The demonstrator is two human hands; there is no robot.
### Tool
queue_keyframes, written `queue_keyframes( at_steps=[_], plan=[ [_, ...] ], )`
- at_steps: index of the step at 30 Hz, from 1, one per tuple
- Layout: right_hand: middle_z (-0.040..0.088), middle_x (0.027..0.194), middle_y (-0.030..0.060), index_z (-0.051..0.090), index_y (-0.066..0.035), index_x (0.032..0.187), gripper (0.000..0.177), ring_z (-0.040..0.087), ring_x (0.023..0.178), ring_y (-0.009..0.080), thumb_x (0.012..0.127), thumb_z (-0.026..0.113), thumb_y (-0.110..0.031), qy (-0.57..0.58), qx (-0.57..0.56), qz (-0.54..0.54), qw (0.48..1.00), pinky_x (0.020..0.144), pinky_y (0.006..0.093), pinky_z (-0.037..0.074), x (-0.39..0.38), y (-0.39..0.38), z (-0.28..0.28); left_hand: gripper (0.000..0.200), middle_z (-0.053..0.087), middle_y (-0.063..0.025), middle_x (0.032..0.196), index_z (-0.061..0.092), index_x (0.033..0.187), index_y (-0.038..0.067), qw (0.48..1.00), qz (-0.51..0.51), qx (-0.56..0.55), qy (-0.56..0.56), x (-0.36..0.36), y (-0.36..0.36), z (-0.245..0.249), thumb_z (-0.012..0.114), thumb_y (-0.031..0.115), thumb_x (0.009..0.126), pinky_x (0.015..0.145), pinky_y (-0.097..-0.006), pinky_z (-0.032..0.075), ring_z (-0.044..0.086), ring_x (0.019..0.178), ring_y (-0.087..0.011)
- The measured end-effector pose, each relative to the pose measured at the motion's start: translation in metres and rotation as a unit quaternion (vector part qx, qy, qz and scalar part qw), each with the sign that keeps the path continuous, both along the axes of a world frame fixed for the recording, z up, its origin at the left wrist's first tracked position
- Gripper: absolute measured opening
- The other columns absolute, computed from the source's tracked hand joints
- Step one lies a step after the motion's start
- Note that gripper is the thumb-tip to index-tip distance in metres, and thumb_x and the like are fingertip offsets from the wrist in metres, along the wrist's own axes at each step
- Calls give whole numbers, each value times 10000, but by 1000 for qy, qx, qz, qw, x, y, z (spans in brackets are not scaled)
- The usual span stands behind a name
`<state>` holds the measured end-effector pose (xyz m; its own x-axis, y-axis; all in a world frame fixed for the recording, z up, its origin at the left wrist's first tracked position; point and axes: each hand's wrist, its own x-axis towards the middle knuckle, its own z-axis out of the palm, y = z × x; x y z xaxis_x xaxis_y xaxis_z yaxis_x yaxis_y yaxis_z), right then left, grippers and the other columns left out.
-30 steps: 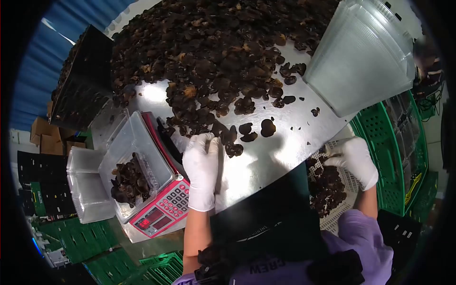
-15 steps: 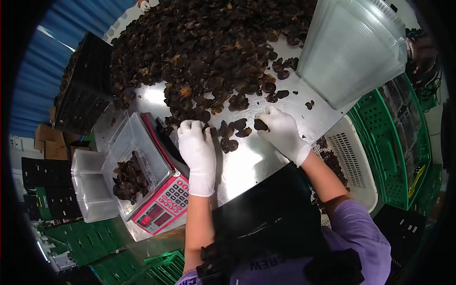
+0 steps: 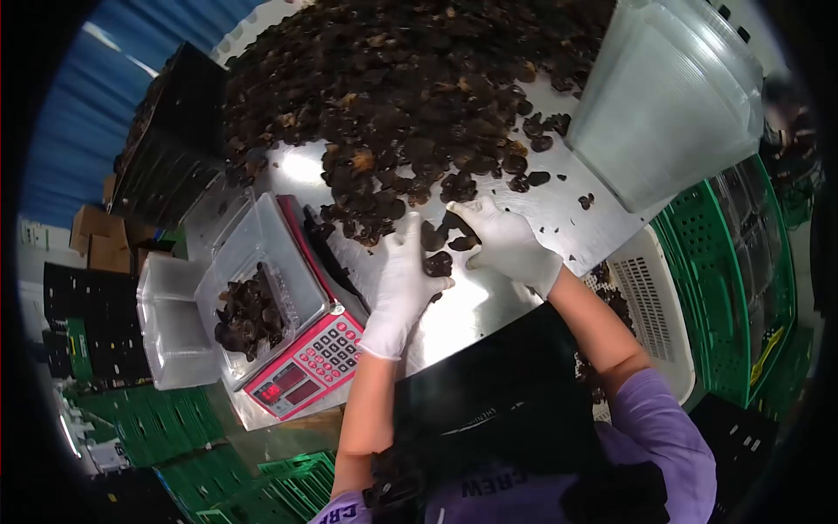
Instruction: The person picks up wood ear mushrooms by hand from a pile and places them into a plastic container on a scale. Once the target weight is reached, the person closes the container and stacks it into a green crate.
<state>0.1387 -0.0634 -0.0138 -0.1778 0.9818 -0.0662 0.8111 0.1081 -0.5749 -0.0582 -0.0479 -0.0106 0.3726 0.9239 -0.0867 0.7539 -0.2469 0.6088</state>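
Observation:
Both gloved hands meet over a small cluster of dark wood ear mushrooms [image 3: 437, 263] on the metal table. My left hand [image 3: 401, 293] is open on the cluster's left side, its thumb spread away from the fingers and touching the lower pieces. On the right, my right hand [image 3: 509, 247] curls its thumb and fingers round a dark piece of wood ear [image 3: 464, 230]. Left of my hands, a clear plastic box [image 3: 292, 306] with wood ears [image 3: 250, 314] in it rests on a red digital scale [image 3: 305, 371].
A large heap of wood ears [image 3: 393, 96] covers the far table. Stacked clear containers [image 3: 668, 105] stand at the right, above a white basket [image 3: 650, 288] and green crates [image 3: 716, 271]. More clear tubs [image 3: 175, 323] and a black crate [image 3: 170, 131] are at the left.
My hands have come together round the small cluster. The left thumb has spread out to the right, and the right hand has moved in with its dark piece. The view has shifted slightly.

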Motion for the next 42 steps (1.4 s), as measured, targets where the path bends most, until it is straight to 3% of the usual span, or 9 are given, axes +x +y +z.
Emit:
queue_keyframes(
  at_steps=[3, 5, 10, 16, 20, 25, 30, 36, 42],
  plan=[
    [609, 1118, 169, 600, -97, 1257, 641, 641, 965, 321, 642, 780, -115, 127, 109, 49, 985, 824, 388, 526, -7, -3, -14, 586, 503, -230, 1125, 561, 1202, 38, 1000, -5, -4, 6, 18, 8, -6, 781, 69, 660, 883, -406, 504, 551, 1027, -378],
    [642, 1050, 160, 640, -85, 1154, 488, 654, 915, 341, 678, 718, -11, 169, 139, 19, 976, 816, 386, 524, -14, -5, -22, 489, 528, -213, 1089, 573, 1141, 52, 992, -40, 105, -64, 16, 5, -23, 739, 60, 681, 870, -426, 494, 585, 976, -397],
    [619, 990, 151, 653, -74, 1082, 377, 652, 870, 347, 714, 700, -10, 140, 57, -51, 987, 759, 397, 522, -31, -9, -16, 290, 498, -246, 1065, 529, 1039, 32, 994, 73, 31, -80, 24, -7, -10, 615, 12, 763, 784, -475, 498, 594, 890, -429],
    [607, 989, 110, 639, -73, 1099, 383, 656, 824, 290, 726, 686, 5, 182, 193, 10, 964, 721, 346, 536, -87, -6, 68, 446, 500, -195, 1057, 533, 1135, 35, 966, 118, 177, -147, -29, -31, 87, 636, -49, 709, 785, -440, 510, 599, 919, -386],
    [602, 1040, 124, 619, -67, 1141, 411, 663, 840, 305, 739, 700, -48, 306, 262, 149, 903, 737, 368, 549, -156, 13, 101, 527, 515, -166, 1068, 559, 1180, 58, 952, 203, 222, -51, -100, -46, 139, 650, -56, 674, 863, -377, 503, 590, 978, -340],
    [564, 1181, 138, 553, -79, 1271, 526, 669, 897, 322, 780, 712, -179, 125, 125, 227, 958, 787, 414, 542, -222, 20, 134, 550, 521, -161, 1091, 564, 1192, 74, 940, 263, 206, 72, -182, -47, 147, 734, 38, 670, 815, -408, 528, 612, 975, -362],
    [611, 1139, 114, 601, -76, 1242, 505, 662, 784, 267, 767, 737, -183, 219, 146, 191, 946, 781, 360, 529, -194, 32, 116, 724, 531, -159, 1212, 532, 1331, 71, 949, 262, 145, 102, -221, -52, 131, 818, 145, 669, 898, -395, 509, 587, 1089, -333],
    [545, 1323, 162, 617, -134, 1251, 505, 454, 1289, 323, 787, 734, -297, -95, 262, -36, 960, 996, 443, 401, -104, 114, 40, 717, 499, -185, 1333, 511, 1354, 39, 941, 274, 182, 79, -214, -68, 137, 811, 142, 711, 999, -392, 461, 529, 1202, -353],
    [577, 1263, 104, 707, -113, 1061, 315, 467, 1256, 285, 784, 709, -260, -173, 151, 70, 971, 1008, 447, 357, -56, 75, 7, 477, 588, -152, 1236, 617, 1202, -1, 910, 252, 327, -22, -174, -79, 139, 724, -39, 738, 999, -367, 449, 566, 1164, -305]
  ],
)
